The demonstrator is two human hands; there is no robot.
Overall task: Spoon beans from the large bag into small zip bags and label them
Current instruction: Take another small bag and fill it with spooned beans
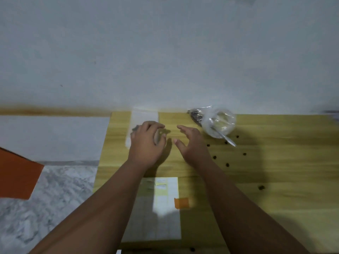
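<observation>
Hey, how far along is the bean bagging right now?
Done: unclear; a few labels look peeled off the label sheet. In hand: left hand curls over the small zip bags, right hand open. Still to do: spoon rests in the large bag, loose beans litter the table.

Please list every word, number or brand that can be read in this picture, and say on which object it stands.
Nothing can be read.
label sheet: a grid of stickers with faint marks near the top, too blurred to read.
large bag: clear plastic, no print visible.
orange tab: plain, no writing visible.
</observation>
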